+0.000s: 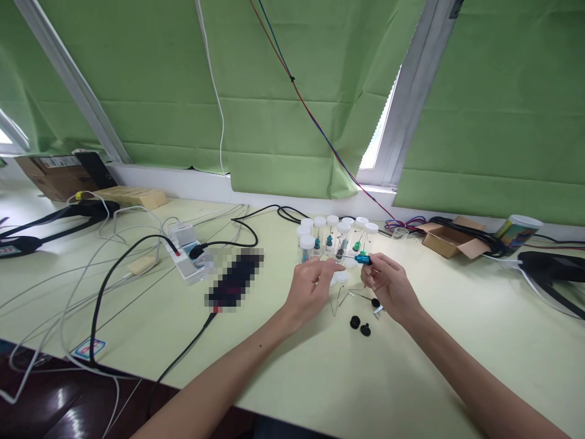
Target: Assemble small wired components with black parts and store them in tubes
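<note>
My right hand (390,285) pinches a small blue-handled screwdriver (363,260) with a dark end, its thin shaft aimed left. Close to the shaft's tip is my left hand (311,286), closed with fingers curled; whatever its fingertips hold is too small to make out. Just behind both hands stand several clear vials with white lids (332,235), with green, teal and dark pieces inside. Bent metal hex keys (337,302) lie between the hands. Nearer me are a black round knob (355,322) and a second black knob (365,330).
At left are a white power strip (185,265), a blurred-out phone (235,280) on a black cable and tangled white cables. An open cardboard box (450,241) and a printed canister (518,231) stand at right. Green blinds (292,140) hang behind the table.
</note>
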Motion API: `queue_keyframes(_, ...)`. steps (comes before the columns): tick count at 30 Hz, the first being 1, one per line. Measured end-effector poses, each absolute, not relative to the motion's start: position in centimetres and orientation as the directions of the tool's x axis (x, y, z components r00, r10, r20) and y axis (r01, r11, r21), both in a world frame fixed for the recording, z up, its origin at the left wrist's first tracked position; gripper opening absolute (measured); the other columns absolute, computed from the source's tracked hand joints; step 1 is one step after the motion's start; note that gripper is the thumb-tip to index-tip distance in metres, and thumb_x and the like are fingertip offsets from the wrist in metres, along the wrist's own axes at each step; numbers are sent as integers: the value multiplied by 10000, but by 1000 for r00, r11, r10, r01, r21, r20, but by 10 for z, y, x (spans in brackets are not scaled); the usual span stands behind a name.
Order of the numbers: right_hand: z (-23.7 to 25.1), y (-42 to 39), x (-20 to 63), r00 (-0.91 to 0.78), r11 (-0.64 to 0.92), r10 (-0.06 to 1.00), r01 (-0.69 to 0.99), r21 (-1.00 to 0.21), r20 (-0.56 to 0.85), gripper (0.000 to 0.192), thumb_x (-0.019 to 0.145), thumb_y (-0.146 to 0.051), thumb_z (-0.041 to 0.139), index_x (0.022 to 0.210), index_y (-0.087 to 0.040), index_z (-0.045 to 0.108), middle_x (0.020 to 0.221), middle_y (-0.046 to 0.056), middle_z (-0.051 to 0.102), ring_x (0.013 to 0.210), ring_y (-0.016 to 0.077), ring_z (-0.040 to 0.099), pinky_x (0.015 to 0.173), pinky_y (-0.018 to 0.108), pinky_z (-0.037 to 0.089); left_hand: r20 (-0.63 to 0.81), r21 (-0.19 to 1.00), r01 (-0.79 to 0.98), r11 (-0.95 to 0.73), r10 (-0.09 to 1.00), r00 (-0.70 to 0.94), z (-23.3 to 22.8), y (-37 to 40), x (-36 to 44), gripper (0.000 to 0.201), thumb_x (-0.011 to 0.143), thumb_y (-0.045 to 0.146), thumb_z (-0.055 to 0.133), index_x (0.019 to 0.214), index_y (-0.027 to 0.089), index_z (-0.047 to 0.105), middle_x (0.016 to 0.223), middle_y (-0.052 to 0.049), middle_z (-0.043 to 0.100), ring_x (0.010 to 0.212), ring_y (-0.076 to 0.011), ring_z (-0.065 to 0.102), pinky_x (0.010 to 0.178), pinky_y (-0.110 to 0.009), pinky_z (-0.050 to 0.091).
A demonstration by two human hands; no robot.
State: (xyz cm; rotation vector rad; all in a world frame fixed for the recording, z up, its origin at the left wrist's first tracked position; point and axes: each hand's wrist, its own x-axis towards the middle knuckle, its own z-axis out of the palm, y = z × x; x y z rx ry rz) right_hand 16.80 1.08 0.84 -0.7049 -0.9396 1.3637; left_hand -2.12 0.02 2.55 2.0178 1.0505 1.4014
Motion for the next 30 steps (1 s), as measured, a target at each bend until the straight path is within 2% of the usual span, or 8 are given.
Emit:
queue_keyframes(5, 9, 10, 168, -78, 86, 986, -523, -848, 148, 190, 816, -283, 696, 678, -183, 613, 570, -24, 495, 497, 98, 412, 502, 266, 320, 567, 750, 317, -580, 811, 143, 25, 2, -22, 583, 992, 399, 333, 528, 165, 597, 498, 3, 426, 620, -146, 534, 657, -261, 411)
queue_keyframes(9, 12, 9, 167, -94, 95, 982, -506, -857, 164, 207, 815, -265, 686, 649, -174, 601, 547, -25, 492, 474, 89, 397, 492, 264, 295, 576, 761, 288, -581, 810, 112, 26, 3, -22, 601, 987, 416, 334, 456, 179, 484, 484, -2, 423, 645, -152, 573, 660, -253, 416)
queue_keyframes(15, 13, 8, 166, -77, 105, 986, -404, -909, 148, 229, 796, -280, 707, 628, -170, 598, 525, -32, 472, 452, 85, 403, 472, 263, 255, 606, 739, 286, -610, 787, 114, 29, 1, -24, 597, 983, 434, 339, 511, 166, 587, 531, -20, 508, 587, -137, 507, 623, -256, 396)
queue_keyframes(17, 12, 9, 166, -60, 109, 988, -365, -924, 140, 237, 796, -284, 709, 625, -170, 592, 528, -32, 471, 451, 84, 402, 467, 263, 241, 621, 724, 287, -627, 774, 123, 29, 1, -25, 583, 987, 416, 340, 558, 160, 640, 520, -16, 487, 583, -139, 490, 630, -262, 395)
queue_keyframes(20, 10, 9, 166, -34, 118, 990, -330, -937, 137, 244, 798, -299, 712, 629, -170, 591, 537, -32, 471, 452, 82, 401, 461, 262, 236, 634, 696, 327, -639, 761, 137, 30, 1, -26, 517, 988, 392, 355, 739, 157, 743, 489, 9, 423, 563, -138, 443, 620, -261, 380)
queue_keyframes(23, 9, 9, 166, -17, 124, 991, -308, -943, 136, 256, 798, -320, 714, 633, -169, 591, 539, -31, 472, 456, 83, 406, 458, 260, 248, 647, 653, 388, -651, 745, 161, 31, 0, -26, 455, 986, 369, 371, 914, 164, 771, 509, 15, 446, 558, -130, 419, 605, -255, 366)
queue_keyframes(26, 8, 10, 167, 6, 139, 990, -286, -948, 143, 266, 797, -337, 718, 635, -169, 589, 530, -32, 468, 458, 84, 405, 453, 257, 254, 659, 609, 440, -661, 729, 183, 33, -2, -25, 451, 986, 350, 371, 914, 164, 775, 505, 20, 441, 543, -122, 404, 592, -254, 353)
queue_keyframes(30, 5, 12, 167, 40, 159, 987, -252, -955, 154, 263, 787, -368, 727, 663, -167, 612, 544, -24, 492, 465, 90, 412, 445, 256, 262, 660, 571, 483, -664, 721, 211, 33, -2, -25, 476, 986, 344, 358, 807, 167, 762, 475, 28, 367, 528, -123, 374, 559, -258, 319)
